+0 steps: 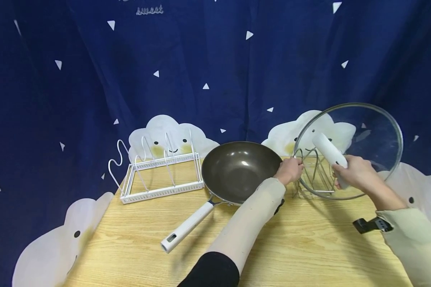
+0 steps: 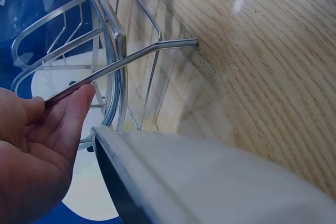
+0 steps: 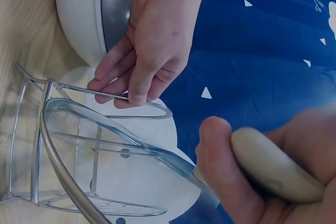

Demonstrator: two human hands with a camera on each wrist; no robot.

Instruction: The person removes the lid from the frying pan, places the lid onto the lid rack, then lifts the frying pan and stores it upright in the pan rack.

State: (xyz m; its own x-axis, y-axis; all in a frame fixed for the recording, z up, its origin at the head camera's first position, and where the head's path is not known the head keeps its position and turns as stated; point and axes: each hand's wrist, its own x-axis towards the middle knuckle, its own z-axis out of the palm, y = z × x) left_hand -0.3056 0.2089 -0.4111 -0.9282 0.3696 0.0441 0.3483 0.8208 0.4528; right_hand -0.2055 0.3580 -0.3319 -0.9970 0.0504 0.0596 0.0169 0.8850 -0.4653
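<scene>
My left hand [image 1: 290,170] pinches a front rod of a silver wire rack [image 2: 178,43] between thumb and fingers. The rack stands on the table to the right of the wok [image 1: 240,167]. A round glass lid [image 1: 375,133] with a metal rim leans upright, its lower edge between the rack's wires in the right wrist view. My right hand [image 1: 359,173] grips the lid's white handle [image 1: 328,149], with the thumb over it in the right wrist view. The wok, dark inside and white outside, sits beside my left forearm. Its white handle [image 1: 186,227] points to the front left.
A white pot rack [image 1: 161,192] with curved wire dividers stands left of the wok. Behind the wooden table [image 1: 129,247] hangs a dark blue curtain [image 1: 222,56] with white triangles and clouds. The right sleeve [image 1: 413,243] has a black strap beside it.
</scene>
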